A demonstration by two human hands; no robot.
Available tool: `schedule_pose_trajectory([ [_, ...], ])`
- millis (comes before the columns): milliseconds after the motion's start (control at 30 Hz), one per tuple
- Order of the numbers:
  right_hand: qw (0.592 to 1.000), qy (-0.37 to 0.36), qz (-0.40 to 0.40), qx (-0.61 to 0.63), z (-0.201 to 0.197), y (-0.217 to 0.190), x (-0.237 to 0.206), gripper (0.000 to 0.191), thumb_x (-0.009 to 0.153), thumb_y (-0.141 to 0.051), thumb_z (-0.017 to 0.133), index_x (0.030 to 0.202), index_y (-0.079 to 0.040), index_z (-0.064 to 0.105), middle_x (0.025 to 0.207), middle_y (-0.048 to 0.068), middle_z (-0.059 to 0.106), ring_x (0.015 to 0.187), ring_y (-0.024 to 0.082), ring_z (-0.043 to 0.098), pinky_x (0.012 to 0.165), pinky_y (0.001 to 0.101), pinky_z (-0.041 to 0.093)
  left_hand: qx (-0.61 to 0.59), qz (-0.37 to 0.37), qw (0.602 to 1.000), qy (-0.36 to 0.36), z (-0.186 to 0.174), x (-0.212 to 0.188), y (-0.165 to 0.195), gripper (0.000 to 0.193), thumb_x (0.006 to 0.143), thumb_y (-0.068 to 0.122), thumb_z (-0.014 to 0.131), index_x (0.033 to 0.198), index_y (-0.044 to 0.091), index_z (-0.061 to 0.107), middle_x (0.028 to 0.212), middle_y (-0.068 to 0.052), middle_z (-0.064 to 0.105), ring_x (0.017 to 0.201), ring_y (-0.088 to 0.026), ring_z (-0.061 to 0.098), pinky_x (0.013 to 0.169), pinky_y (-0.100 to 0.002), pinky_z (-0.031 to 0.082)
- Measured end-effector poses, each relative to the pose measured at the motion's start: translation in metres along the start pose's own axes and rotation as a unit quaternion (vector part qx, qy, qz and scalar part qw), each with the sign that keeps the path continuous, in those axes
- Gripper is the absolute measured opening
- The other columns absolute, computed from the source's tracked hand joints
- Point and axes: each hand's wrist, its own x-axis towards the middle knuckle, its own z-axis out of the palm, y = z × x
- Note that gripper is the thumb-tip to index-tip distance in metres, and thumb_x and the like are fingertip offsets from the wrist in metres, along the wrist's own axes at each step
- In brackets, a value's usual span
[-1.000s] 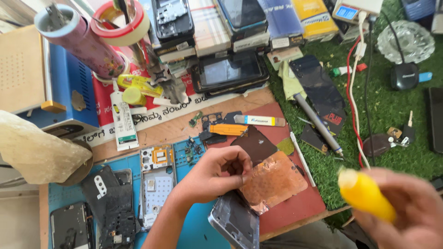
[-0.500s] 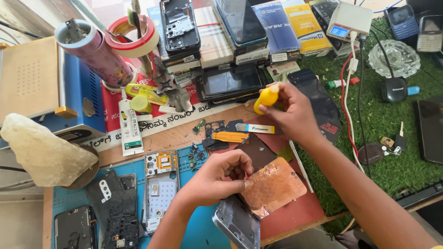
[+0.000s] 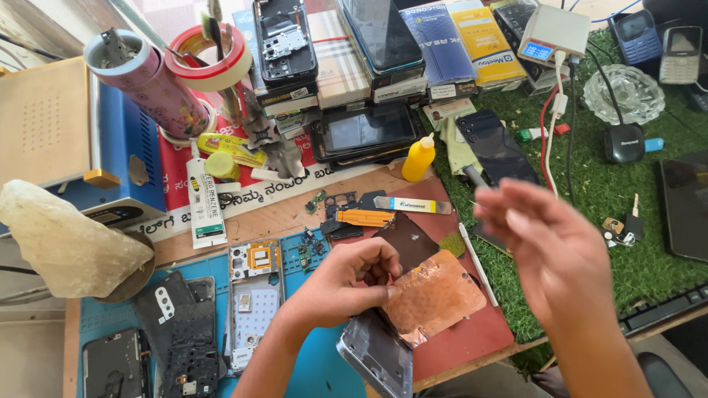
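Observation:
My left hand [image 3: 343,284] rests at the front of the bench. Its fingertips pinch the edge of a crinkled copper-coloured foil sheet [image 3: 435,295], which lies over a grey phone frame [image 3: 377,355]. Blurred and empty, my right hand [image 3: 553,250] hovers above the green mat with its fingers spread. A small yellow squeeze bottle [image 3: 418,158] stands upright on the wooden board behind them, apart from both hands. A dark back cover [image 3: 405,239] lies just behind the foil.
An opened phone body [image 3: 251,302] and dark phone parts [image 3: 181,332] lie on the blue mat at left. Stacked phones and boxes [image 3: 369,74], a tape roll [image 3: 210,59], a pink cylinder [image 3: 151,85] and a blue machine [image 3: 88,147] crowd the back. A white stylus [image 3: 478,264] lies at right.
My right hand carried the yellow bottle from the near right to the back, set it down by the phone stack, and drew back empty. The left hand stayed on the foil.

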Motion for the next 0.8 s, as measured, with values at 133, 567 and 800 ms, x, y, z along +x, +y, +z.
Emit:
schedule_pose_trajectory([
  [133,0.993,0.040,0.094,0.053,-0.021,0.006,-0.047,0.038,0.094,-0.001,0.053,0.131,0.007,0.060,0.120,0.024,0.073,0.103,0.028,0.072,0.090,0.0407,0.055,-0.004,0.001,1.000,-0.002,0.003,0.001,-0.001,0.021,0.083,-0.005,0.069,0.100,0.003,0.060,0.093,0.002,0.060,0.082,-0.004,0.058,0.073,-0.022,0.048],
  [567,0.994,0.073,0.065,-0.047,-0.045,0.040,-0.068,0.033,0.092,0.003,0.062,0.126,0.007,0.061,0.110,0.022,0.076,0.092,0.022,0.073,0.081,0.0346,0.058,-0.022,-0.016,1.000,-0.001,0.016,-0.002,-0.002,0.022,0.084,-0.002,0.075,0.100,0.003,0.061,0.094,0.001,0.062,0.084,-0.007,0.059,0.075,-0.024,0.049],
  [800,0.970,0.000,-0.013,-0.242,-0.041,0.045,-0.068,0.024,0.085,0.001,0.070,0.109,0.003,0.073,0.108,0.015,0.079,0.099,0.019,0.075,0.088,0.0316,0.060,-0.027,-0.014,1.000,-0.005,0.015,-0.003,-0.002,0.023,0.084,-0.001,0.076,0.101,0.003,0.061,0.094,0.001,0.061,0.084,-0.007,0.059,0.075,-0.024,0.050],
])
